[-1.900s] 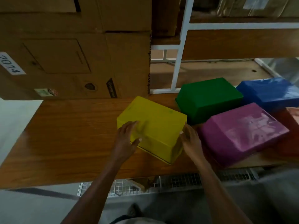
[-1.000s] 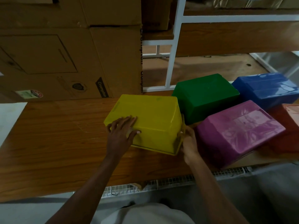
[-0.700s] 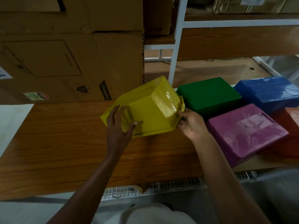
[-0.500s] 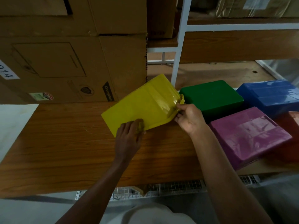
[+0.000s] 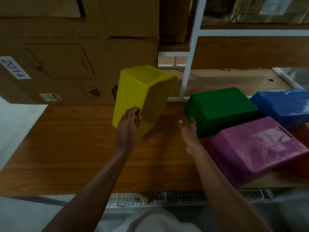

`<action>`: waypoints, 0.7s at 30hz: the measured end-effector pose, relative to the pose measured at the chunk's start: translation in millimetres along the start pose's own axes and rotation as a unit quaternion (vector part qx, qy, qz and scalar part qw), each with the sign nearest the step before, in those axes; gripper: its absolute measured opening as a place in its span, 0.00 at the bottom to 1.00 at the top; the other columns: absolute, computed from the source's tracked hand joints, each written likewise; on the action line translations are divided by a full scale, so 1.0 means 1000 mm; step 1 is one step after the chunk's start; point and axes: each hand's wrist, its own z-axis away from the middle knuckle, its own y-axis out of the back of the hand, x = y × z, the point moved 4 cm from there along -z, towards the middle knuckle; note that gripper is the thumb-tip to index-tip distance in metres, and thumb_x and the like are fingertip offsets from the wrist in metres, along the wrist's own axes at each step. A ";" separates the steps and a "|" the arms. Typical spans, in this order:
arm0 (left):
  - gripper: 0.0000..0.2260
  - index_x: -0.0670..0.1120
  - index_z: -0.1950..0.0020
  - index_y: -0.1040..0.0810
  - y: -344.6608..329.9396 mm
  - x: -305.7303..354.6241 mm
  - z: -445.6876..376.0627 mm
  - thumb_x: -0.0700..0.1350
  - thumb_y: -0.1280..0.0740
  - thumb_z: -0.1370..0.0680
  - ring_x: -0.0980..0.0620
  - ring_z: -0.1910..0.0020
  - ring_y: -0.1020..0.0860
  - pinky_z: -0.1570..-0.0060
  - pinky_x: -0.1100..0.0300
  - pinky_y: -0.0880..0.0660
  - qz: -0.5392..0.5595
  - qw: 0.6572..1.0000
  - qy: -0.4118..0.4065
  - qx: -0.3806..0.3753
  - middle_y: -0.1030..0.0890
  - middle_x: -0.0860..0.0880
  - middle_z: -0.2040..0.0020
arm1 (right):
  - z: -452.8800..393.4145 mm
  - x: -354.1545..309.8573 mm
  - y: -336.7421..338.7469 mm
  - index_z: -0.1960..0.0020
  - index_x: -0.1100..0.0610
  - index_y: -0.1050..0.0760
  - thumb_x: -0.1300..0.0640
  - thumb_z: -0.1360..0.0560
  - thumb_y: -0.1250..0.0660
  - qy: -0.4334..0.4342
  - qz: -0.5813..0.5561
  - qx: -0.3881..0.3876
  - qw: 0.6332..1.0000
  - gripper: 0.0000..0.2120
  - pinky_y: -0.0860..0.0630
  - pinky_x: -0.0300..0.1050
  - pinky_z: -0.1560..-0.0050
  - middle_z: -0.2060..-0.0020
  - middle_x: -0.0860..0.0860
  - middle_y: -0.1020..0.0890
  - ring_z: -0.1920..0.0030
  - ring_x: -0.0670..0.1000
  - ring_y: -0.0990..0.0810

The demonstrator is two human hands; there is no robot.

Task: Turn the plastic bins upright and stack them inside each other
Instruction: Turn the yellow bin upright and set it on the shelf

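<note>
The yellow bin [image 5: 133, 92] is tipped up on end above the wooden shelf board [image 5: 66, 148], its underside turned toward me. My left hand [image 5: 128, 126] grips its lower end. My right hand [image 5: 188, 129] is open, off the yellow bin, with its fingers against the near left corner of the green bin [image 5: 220, 109]. The green bin lies upside down. So do the purple bin [image 5: 255, 148] in front of it and the blue bin [image 5: 282, 104] to the right. An orange bin [image 5: 302, 134] shows only as a sliver at the right edge.
Large cardboard boxes [image 5: 66, 56] stand at the back left, close behind the yellow bin. A white rack upright [image 5: 189, 64] rises behind the green bin. A wire mesh panel [image 5: 167, 198] runs below the board's front edge.
The yellow bin went from lying upside down on the board to being lifted and swung up on end. My right hand let go of it and dropped toward the green bin.
</note>
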 end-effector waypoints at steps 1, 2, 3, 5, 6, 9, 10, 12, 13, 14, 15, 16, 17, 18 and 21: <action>0.12 0.41 0.35 0.24 0.002 -0.001 -0.004 0.40 0.31 0.17 0.42 0.55 0.18 0.65 0.49 0.21 0.018 1.000 0.023 0.004 0.20 0.41 0.43 | -0.004 0.007 -0.002 0.14 0.45 0.56 0.43 0.15 0.39 0.004 0.024 -0.012 1.000 0.37 0.46 0.63 0.18 0.14 0.50 0.51 0.15 0.58 0.49; 0.12 0.41 0.35 0.24 0.005 -0.003 -0.007 0.40 0.31 0.18 0.45 0.56 0.19 0.66 0.55 0.22 0.038 0.998 0.049 0.006 0.20 0.41 0.43 | -0.007 0.012 -0.002 0.14 0.45 0.57 0.43 0.14 0.40 0.011 0.046 -0.024 0.999 0.36 0.45 0.63 0.18 0.14 0.50 0.52 0.15 0.58 0.50; 0.13 0.40 0.34 0.24 0.007 -0.007 -0.009 0.40 0.31 0.18 0.47 0.57 0.19 0.66 0.61 0.24 0.051 0.996 0.070 0.008 0.21 0.41 0.43 | -0.009 0.013 -0.003 0.14 0.46 0.57 0.43 0.14 0.42 0.024 0.068 -0.037 0.997 0.35 0.45 0.62 0.18 0.14 0.50 0.53 0.15 0.57 0.51; 0.13 0.41 0.34 0.23 0.009 -0.019 -0.011 0.40 0.30 0.18 0.49 0.56 0.18 0.63 0.62 0.23 0.076 0.992 0.101 0.010 0.20 0.42 0.42 | -0.013 0.015 -0.004 0.14 0.46 0.56 0.44 0.13 0.45 0.053 0.107 -0.059 0.991 0.33 0.45 0.59 0.19 0.14 0.50 0.51 0.15 0.57 0.51; 0.13 0.41 0.33 0.23 0.010 -0.024 -0.011 0.40 0.30 0.18 0.49 0.55 0.17 0.62 0.60 0.20 0.089 0.990 0.111 0.005 0.19 0.43 0.43 | -0.015 0.017 -0.005 0.14 0.46 0.54 0.44 0.12 0.46 0.065 0.112 -0.070 0.989 0.31 0.43 0.56 0.20 0.14 0.51 0.49 0.15 0.56 0.48; 0.14 0.40 0.33 0.22 0.008 -0.028 -0.014 0.41 0.29 0.19 0.57 0.56 0.18 0.61 0.70 0.22 0.101 0.985 0.136 -0.015 0.17 0.45 0.45 | -0.016 0.022 -0.004 0.16 0.46 0.42 0.46 0.12 0.46 0.088 0.074 -0.072 0.991 0.25 0.33 0.55 0.24 0.20 0.52 0.33 0.21 0.56 0.33; 0.14 0.40 0.34 0.22 0.008 -0.029 -0.015 0.40 0.29 0.19 0.60 0.56 0.19 0.62 0.73 0.23 0.115 0.982 0.149 -0.018 0.17 0.46 0.46 | -0.014 0.024 -0.001 0.18 0.45 0.38 0.46 0.12 0.46 0.092 0.060 -0.063 0.992 0.23 0.31 0.56 0.26 0.23 0.52 0.29 0.24 0.55 0.29; 0.14 0.40 0.34 0.20 0.008 -0.032 -0.018 0.40 0.28 0.19 0.60 0.56 0.19 0.62 0.74 0.24 0.143 0.973 0.179 -0.018 0.17 0.48 0.47 | -0.012 0.027 0.004 0.24 0.42 0.31 0.42 0.14 0.43 0.112 0.046 -0.049 0.991 0.20 0.27 0.56 0.29 0.28 0.51 0.24 0.30 0.52 0.24; 0.15 0.40 0.33 0.20 0.008 -0.035 -0.018 0.41 0.28 0.19 0.58 0.55 0.18 0.60 0.73 0.23 0.153 0.969 0.195 -0.020 0.17 0.49 0.47 | -0.011 0.028 0.006 0.27 0.41 0.29 0.39 0.16 0.41 0.117 0.045 -0.042 0.991 0.19 0.25 0.55 0.31 0.30 0.50 0.23 0.31 0.50 0.23; 0.15 0.39 0.34 0.19 0.007 -0.039 -0.018 0.41 0.28 0.19 0.56 0.54 0.18 0.57 0.69 0.21 0.163 0.963 0.211 -0.026 0.17 0.49 0.47 | -0.013 0.033 0.009 0.27 0.41 0.27 0.38 0.18 0.40 0.114 0.045 -0.041 0.992 0.21 0.24 0.54 0.33 0.31 0.50 0.22 0.32 0.50 0.22; 0.15 0.39 0.34 0.19 0.004 -0.043 -0.017 0.42 0.28 0.19 0.54 0.53 0.18 0.56 0.66 0.20 0.174 0.957 0.230 -0.036 0.16 0.48 0.48 | -0.019 0.040 0.010 0.26 0.43 0.27 0.37 0.19 0.38 0.117 0.042 -0.045 0.991 0.23 0.24 0.54 0.34 0.30 0.50 0.22 0.32 0.50 0.22; 0.14 0.38 0.35 0.18 0.002 -0.046 -0.015 0.41 0.28 0.19 0.52 0.53 0.18 0.55 0.65 0.20 0.180 0.950 0.249 -0.049 0.16 0.48 0.48 | -0.021 0.043 0.012 0.24 0.45 0.28 0.38 0.19 0.38 0.113 0.042 -0.045 0.992 0.25 0.23 0.54 0.34 0.30 0.50 0.22 0.32 0.50 0.22; 0.14 0.38 0.35 0.18 -0.002 -0.050 -0.011 0.41 0.28 0.19 0.50 0.52 0.17 0.57 0.67 0.21 0.181 0.945 0.267 -0.060 0.16 0.47 0.49 | -0.017 0.041 0.012 0.23 0.47 0.29 0.40 0.18 0.38 0.104 0.042 -0.044 0.993 0.25 0.23 0.54 0.34 0.29 0.50 0.22 0.32 0.50 0.22; 0.13 0.38 0.36 0.17 -0.006 -0.055 -0.007 0.40 0.28 0.20 0.48 0.51 0.17 0.59 0.70 0.22 0.178 0.940 0.284 -0.067 0.16 0.46 0.49 | -0.014 0.040 0.011 0.24 0.49 0.28 0.42 0.16 0.38 0.096 0.047 -0.043 0.993 0.23 0.22 0.53 0.35 0.29 0.50 0.22 0.33 0.50 0.22; 0.15 0.41 0.35 0.16 -0.018 -0.069 0.009 0.44 0.27 0.20 0.46 0.45 0.16 0.49 0.58 0.18 0.188 0.912 0.353 -0.092 0.14 0.44 0.44 | -0.005 0.034 0.010 0.26 0.56 0.25 0.53 0.13 0.40 0.069 0.032 -0.033 0.997 0.18 0.25 0.39 0.46 0.36 0.49 0.20 0.38 0.48 0.22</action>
